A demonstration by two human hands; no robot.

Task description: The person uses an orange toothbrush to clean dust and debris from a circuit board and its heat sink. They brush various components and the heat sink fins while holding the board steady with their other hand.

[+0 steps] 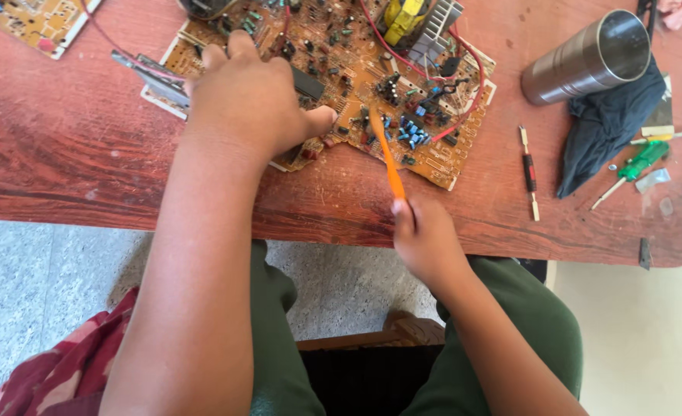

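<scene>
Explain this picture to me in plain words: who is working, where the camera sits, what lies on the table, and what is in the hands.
There is no machine here: a seated person works with bare hands, and the single camera is worn on their head, looking down.

The left hand presses flat on a large tan circuit board crowded with small parts and red wires. The right hand holds a thin orange tool, its tip on the board.

All this lies on a reddish wooden table. To the right are a metal cup on its side, a dark cloth, a green-handled screwdriver and a small black-handled tool. A second circuit board shows at the top left corner.
</scene>
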